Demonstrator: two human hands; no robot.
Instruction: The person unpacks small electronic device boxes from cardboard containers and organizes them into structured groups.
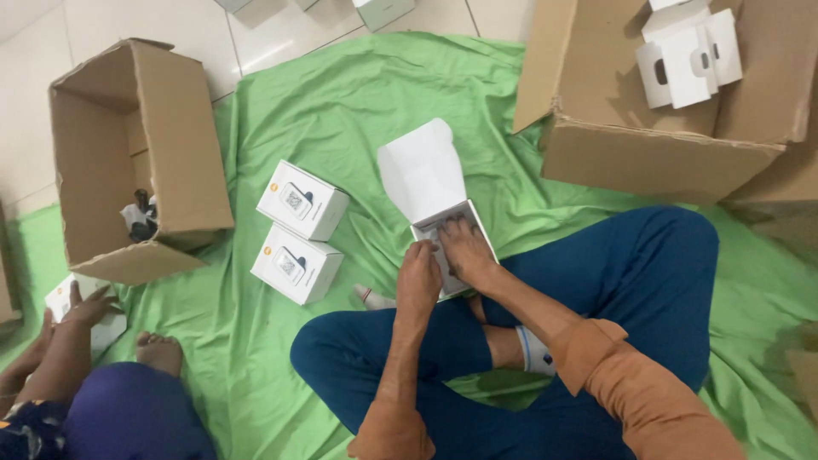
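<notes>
With the left hand [418, 277] steadying the open white box [452, 247], right hand [464, 247] fingers, spread flat, should press the contents down evenly before closing the flap [422, 170].

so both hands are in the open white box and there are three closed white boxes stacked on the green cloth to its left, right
Not quite. The head view shows two closed white boxes, not three, lying side by side on the green cloth rather than stacked. The rest holds: the left hand and right hand are both in the open white box.

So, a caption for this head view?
Both hands, left and right, press into an open white cardboard box on green cloth.
</notes>
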